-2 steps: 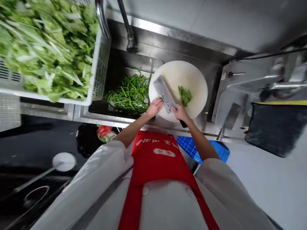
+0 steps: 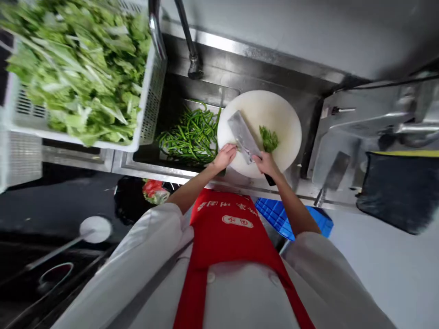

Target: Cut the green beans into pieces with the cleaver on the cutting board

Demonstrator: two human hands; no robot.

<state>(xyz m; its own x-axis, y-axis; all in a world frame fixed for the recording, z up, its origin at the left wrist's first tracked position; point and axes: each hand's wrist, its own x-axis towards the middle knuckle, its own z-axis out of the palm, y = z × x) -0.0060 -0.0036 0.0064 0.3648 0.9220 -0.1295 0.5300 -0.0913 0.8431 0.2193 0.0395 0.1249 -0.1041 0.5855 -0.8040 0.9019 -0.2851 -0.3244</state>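
Observation:
A round white cutting board [image 2: 274, 107] lies over the steel sink's right side. My right hand [image 2: 266, 163] grips the handle of a broad cleaver [image 2: 243, 135], whose blade lies across the board pointing away to the upper left. My left hand [image 2: 224, 156] rests at the board's near left edge, fingertips against the blade's near end. A small heap of green beans [image 2: 268, 138] sits on the board just right of the blade. More long green beans [image 2: 190, 135] lie in a tray in the sink, left of the board.
A white perforated crate of leafy greens [image 2: 75, 68] stands at upper left, beside the tap [image 2: 192, 55]. A second cleaver [image 2: 331, 176] lies on the steel counter to the right, near a dark cloth [image 2: 398, 192]. A blue crate [image 2: 274, 212] is below the counter edge.
The view has shifted slightly, so everything sits a little right and lower in the frame. Hands and cleaver keep the same pose on the board.

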